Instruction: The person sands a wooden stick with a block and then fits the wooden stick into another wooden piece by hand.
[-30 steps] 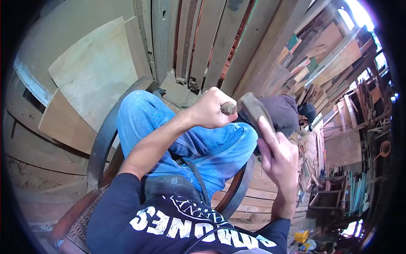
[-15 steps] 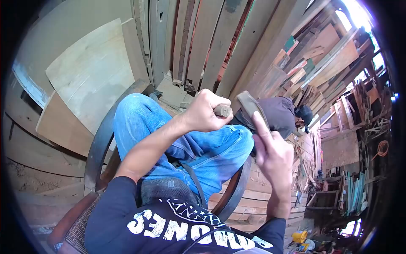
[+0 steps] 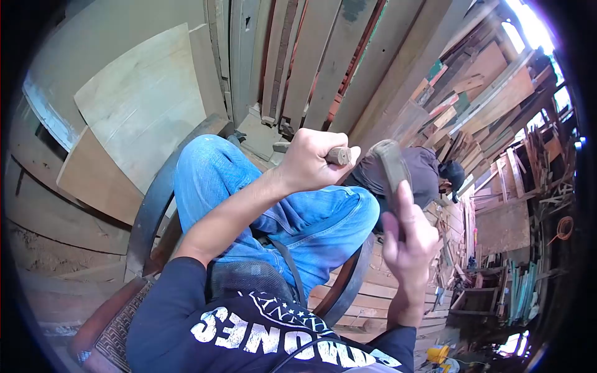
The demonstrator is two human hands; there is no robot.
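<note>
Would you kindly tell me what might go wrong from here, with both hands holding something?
The bar could slip, as much of it juts out past the right hand. If the hands came together, it might knock the left hand, which grips the stick close by. Anything dropped could perhaps hit a knee.

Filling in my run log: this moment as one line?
left hand: closed around stick | right hand: holds flat bar, finger along it | contact: stick and bar apart | rest: person in dark top beyond
</note>
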